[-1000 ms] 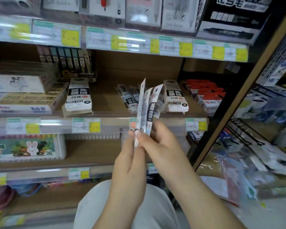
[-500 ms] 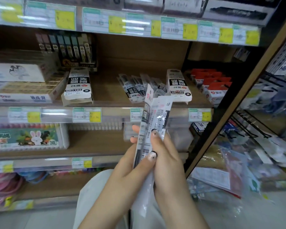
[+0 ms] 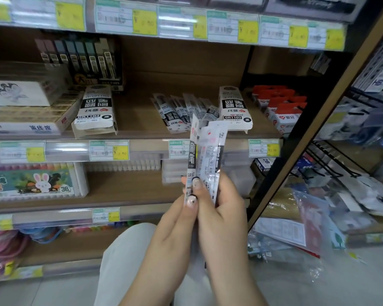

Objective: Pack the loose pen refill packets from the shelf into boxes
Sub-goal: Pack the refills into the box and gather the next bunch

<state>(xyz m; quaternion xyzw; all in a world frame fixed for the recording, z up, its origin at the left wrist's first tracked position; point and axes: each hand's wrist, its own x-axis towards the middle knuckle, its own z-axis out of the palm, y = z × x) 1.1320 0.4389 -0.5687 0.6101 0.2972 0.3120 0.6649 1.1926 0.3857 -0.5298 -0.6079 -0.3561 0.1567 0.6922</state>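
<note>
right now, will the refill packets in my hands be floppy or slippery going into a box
Probably slippery: the refill packets are glossy film and fan apart at the top. Likely fairly stiff, since they stand upright above the left hand and right hand. Seemingly light, held by a fingertip pinch.

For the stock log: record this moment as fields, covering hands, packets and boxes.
held: bundle of clear plastic refill packets with black-and-white print, upright
left hand: thumb pinches the bundle low down
right hand: grips the bundle
shelf: loose pile of like packets on the brown wooden shelf board
boxes: white-and-black cardboard left box and right box flank the pile
</note>
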